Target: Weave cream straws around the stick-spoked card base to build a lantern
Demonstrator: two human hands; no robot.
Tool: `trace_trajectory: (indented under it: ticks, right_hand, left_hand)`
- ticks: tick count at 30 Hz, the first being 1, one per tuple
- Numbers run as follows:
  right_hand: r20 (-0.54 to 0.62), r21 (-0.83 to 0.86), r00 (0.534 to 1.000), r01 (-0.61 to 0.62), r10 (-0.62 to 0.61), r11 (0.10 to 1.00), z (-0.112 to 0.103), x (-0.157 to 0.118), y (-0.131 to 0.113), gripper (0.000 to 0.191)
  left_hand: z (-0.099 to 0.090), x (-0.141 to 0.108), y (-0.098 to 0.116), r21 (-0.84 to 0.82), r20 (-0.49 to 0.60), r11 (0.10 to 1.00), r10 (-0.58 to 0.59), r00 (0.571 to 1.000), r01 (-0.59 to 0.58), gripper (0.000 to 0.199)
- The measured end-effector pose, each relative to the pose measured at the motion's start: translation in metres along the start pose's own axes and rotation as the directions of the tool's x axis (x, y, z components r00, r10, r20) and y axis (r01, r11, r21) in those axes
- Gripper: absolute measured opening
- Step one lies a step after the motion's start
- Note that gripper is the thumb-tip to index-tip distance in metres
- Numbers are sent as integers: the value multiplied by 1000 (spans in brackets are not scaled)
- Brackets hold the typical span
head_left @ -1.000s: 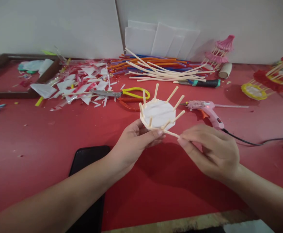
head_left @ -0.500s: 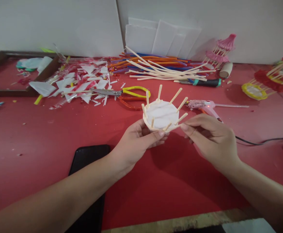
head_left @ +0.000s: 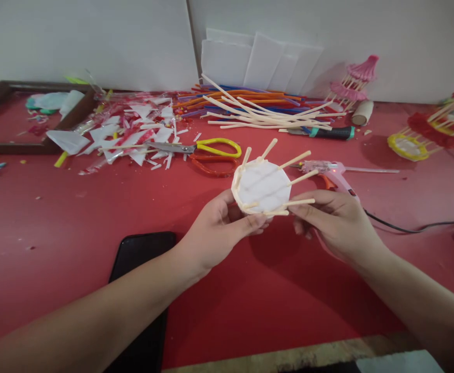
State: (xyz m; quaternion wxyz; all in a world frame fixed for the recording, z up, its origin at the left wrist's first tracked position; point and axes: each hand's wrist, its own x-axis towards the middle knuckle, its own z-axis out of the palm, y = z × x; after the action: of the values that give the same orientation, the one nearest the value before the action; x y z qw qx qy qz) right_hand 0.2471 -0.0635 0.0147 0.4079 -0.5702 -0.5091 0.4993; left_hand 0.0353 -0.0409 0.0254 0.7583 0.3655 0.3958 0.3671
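A round white disc [head_left: 265, 185] with several short cream sticks standing out around its rim is held above the red table [head_left: 211, 316]. My left hand [head_left: 229, 223] grips its lower left edge, thumb on the rim and fingers underneath. At the disc's lower right edge, my right hand [head_left: 326, 217] is closed in a pinch; what lies between thumb and forefinger is too small to make out. A cream strip runs along the disc's rim. The disc is tilted, its flat face showing.
Scissors [head_left: 215, 150], a pink glue gun [head_left: 338, 173] with its cord, and a black-handled cutter [head_left: 331, 132] lie beyond my hands. Farther back are cream pipe cleaners [head_left: 266, 122] and paper scraps [head_left: 133, 129]. A black phone [head_left: 141, 254] lies under my left forearm.
The disc has tilted to the right, so its sticks lean farther right and its face shows more. My right hand has shifted slightly, staying at the disc's edge.
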Motion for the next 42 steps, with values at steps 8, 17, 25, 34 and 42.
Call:
trace_trajectory:
  ticks: [8,17,25,34,42]
  right_hand:
    - [155,247,967,-237,203,940,2,5,-6,22]
    - [80,439,989,-149,127,886,23,-4,-14,26]
    - [178,395,983,-30,-44,918,28,-13,4,21]
    - [191,414,981,-59,-23,908,31,-10,7,17]
    - [122,271,991,17,-51,962,31,-10,-3,19]
  left_hand:
    - [-2,0,0,59,36,998,20,999,-22,29]
    - [4,-3,2,182,96,961,196,976,-210,31]
    - [5,-8,-5,112,42,976,181,982,-185,14]
    - [8,-9,-5,34,116,979,197,973,-202,5]
    - [7,-5,-6,11,8,991,130,991,-130,6]
